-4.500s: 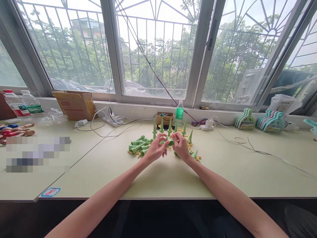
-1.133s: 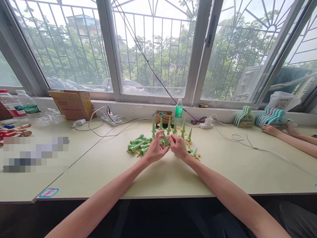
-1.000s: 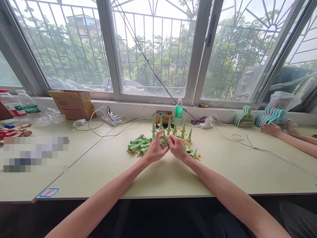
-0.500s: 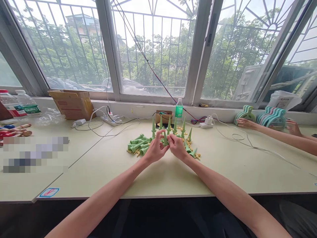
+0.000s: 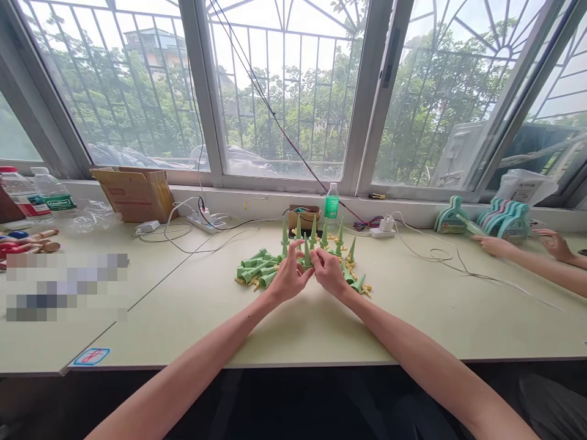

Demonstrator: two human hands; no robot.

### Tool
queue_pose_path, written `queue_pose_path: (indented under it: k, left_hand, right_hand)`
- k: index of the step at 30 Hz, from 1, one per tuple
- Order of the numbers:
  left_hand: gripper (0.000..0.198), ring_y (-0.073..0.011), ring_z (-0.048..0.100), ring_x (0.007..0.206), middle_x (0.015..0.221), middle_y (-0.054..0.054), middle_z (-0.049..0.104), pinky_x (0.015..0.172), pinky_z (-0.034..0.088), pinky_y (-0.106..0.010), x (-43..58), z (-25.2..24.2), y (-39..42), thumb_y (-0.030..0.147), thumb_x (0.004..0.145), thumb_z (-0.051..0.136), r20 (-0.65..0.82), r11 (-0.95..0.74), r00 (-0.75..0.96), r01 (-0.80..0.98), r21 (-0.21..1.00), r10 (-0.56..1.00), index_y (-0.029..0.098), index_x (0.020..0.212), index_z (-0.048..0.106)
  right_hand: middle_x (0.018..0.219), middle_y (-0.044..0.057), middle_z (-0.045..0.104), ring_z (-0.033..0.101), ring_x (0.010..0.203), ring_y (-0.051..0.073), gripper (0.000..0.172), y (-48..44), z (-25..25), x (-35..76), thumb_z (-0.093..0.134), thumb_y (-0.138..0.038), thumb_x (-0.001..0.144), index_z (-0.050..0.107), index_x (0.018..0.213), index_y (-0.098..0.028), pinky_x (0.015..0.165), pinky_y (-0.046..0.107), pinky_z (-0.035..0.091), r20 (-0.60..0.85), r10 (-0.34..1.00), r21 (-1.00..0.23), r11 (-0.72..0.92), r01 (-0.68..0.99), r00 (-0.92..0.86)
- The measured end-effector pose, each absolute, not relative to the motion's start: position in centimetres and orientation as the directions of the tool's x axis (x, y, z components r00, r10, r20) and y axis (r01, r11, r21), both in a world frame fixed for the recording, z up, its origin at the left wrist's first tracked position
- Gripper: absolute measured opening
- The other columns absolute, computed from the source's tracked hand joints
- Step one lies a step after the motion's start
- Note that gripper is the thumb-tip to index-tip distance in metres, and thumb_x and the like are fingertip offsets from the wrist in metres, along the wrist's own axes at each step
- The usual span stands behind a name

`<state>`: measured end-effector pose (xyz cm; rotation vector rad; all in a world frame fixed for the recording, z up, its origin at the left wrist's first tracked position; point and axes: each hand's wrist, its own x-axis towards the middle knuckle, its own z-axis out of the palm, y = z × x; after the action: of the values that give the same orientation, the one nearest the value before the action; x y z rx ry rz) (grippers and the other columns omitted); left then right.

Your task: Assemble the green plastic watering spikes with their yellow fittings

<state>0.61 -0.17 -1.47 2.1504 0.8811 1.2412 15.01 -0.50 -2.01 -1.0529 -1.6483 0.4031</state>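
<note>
A pale green pointed cone piece (image 5: pixel 307 252) stands upright between my two hands. My left hand (image 5: pixel 288 276) curls around its lower part, the thumb near the base and the index finger arched above. From the other side, my right hand (image 5: pixel 328 272) pinches at the cone with thumb and bent fingers; the exact contact point is partly hidden. Behind the hands, several green cones (image 5: pixel 340 235) stand upright in a row. A heap of green tube-like pieces (image 5: pixel 254 266) lies left of my left hand. Small yellow pieces (image 5: pixel 365 287) are scattered by the green ones on the right.
A small box (image 5: pixel 303 217) and a green-labelled bottle (image 5: pixel 331 201) stand at the back. Power strips (image 5: pixel 206 221) and white cables lie along the window side. At right, another person's hand (image 5: pixel 498 246) holds a flat green piece beside racked teal boards (image 5: pixel 512 221). A cardboard box (image 5: pixel 135 192) stands left.
My hands and the cone between them stay almost in place. At right, the other person's hand has moved right, away from the nearer boards, with a flat green piece in it.
</note>
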Motion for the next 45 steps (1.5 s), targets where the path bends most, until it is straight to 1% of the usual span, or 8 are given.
queue_pose_path:
  k: [5, 9, 15, 21, 27, 31, 37, 45]
  left_hand:
    - [0.060, -0.0053, 0.056, 0.051, 0.094, -0.001, 0.051, 0.042, 0.048, -0.019, 0.79, -1.57, 0.07, 0.030, 0.081, 0.061, 0.517, -0.596, 0.334, 0.208, 0.775, 0.788, 0.027, 0.130, 0.026]
    - [0.061, -0.0057, 0.056, 0.050, 0.092, 0.000, 0.051, 0.042, 0.050, -0.019, 0.89, -1.48, 0.18, 0.031, 0.079, 0.065, 0.496, -0.554, 0.286, 0.175, 0.814, 0.820, 0.026, 0.128, 0.029]
    - [0.056, -0.0063, 0.058, 0.050, 0.095, -0.002, 0.053, 0.041, 0.052, -0.021, 0.87, -1.38, 0.20, 0.032, 0.078, 0.067, 0.464, -0.516, 0.266, 0.178, 0.838, 0.845, 0.022, 0.124, 0.035]
    - [0.052, -0.0065, 0.058, 0.049, 0.099, -0.006, 0.056, 0.038, 0.050, -0.020, 0.74, -1.45, 0.21, 0.036, 0.076, 0.070, 0.447, -0.508, 0.287, 0.194, 0.839, 0.847, 0.019, 0.118, 0.042]
    - [0.044, -0.0075, 0.058, 0.048, 0.097, -0.006, 0.059, 0.037, 0.048, -0.020, 0.75, -1.47, 0.26, 0.043, 0.079, 0.066, 0.445, -0.507, 0.288, 0.197, 0.839, 0.848, 0.018, 0.111, 0.050]
    - [0.043, -0.0080, 0.057, 0.046, 0.094, -0.005, 0.060, 0.037, 0.047, -0.021, 0.81, -1.47, 0.29, 0.046, 0.080, 0.063, 0.446, -0.508, 0.290, 0.190, 0.840, 0.847, 0.018, 0.110, 0.052]
    - [0.032, -0.0089, 0.058, 0.046, 0.091, -0.004, 0.058, 0.037, 0.048, -0.023, 0.65, -1.61, 0.40, 0.046, 0.087, 0.051, 0.451, -0.520, 0.308, 0.198, 0.831, 0.838, 0.019, 0.104, 0.051]
    - [0.029, -0.0083, 0.057, 0.045, 0.089, -0.002, 0.057, 0.037, 0.047, -0.022, 0.67, -1.30, 0.06, 0.047, 0.086, 0.051, 0.434, -0.504, 0.301, 0.217, 0.836, 0.849, 0.019, 0.094, 0.049]
  right_hand:
    - [0.051, -0.004, 0.048, 0.046, 0.044, 0.013, 0.033, -0.78, -1.79, 14.95, 0.038, -0.049, 0.093, 0.048, 0.079, -0.021, 0.047, 0.024, 0.033, 0.563, 0.826, -0.754, 0.519, 0.401, -0.010]
    - [0.053, -0.003, 0.052, 0.048, 0.046, 0.014, 0.032, -0.92, -1.66, 14.91, 0.037, -0.050, 0.094, 0.050, 0.085, -0.021, 0.049, 0.024, 0.034, 0.566, 0.824, -0.755, 0.519, 0.400, -0.002]
    - [0.061, -0.002, 0.053, 0.045, 0.050, 0.012, 0.030, -0.68, -1.75, 14.99, 0.040, -0.045, 0.094, 0.049, 0.079, -0.020, 0.050, 0.024, 0.033, 0.640, 0.766, -0.710, 0.561, 0.426, 0.060]
    - [0.058, -0.003, 0.049, 0.042, 0.050, 0.012, 0.026, -0.60, -1.84, 15.08, 0.041, -0.040, 0.093, 0.047, 0.076, -0.021, 0.051, 0.024, 0.032, 0.643, 0.765, -0.692, 0.557, 0.459, 0.041]
    - [0.058, -0.003, 0.051, 0.044, 0.050, 0.012, 0.025, -0.83, -1.66, 15.05, 0.042, -0.040, 0.092, 0.045, 0.075, -0.021, 0.052, 0.024, 0.033, 0.646, 0.763, -0.685, 0.569, 0.456, 0.020]
    - [0.058, -0.003, 0.051, 0.042, 0.049, 0.012, 0.026, -0.87, -1.65, 15.09, 0.043, -0.040, 0.092, 0.043, 0.073, -0.021, 0.051, 0.024, 0.032, 0.643, 0.765, -0.684, 0.568, 0.457, 0.011]
    - [0.057, -0.003, 0.050, 0.041, 0.048, 0.011, 0.026, -1.06, -1.58, 14.98, 0.043, -0.040, 0.092, 0.042, 0.073, -0.021, 0.050, 0.024, 0.031, 0.637, 0.771, -0.687, 0.574, 0.446, -0.010]
    - [0.053, -0.005, 0.043, 0.037, 0.047, 0.010, 0.028, -1.01, -1.78, 14.98, 0.045, -0.041, 0.092, 0.043, 0.073, -0.021, 0.048, 0.023, 0.029, 0.630, 0.776, -0.697, 0.583, 0.417, -0.030]
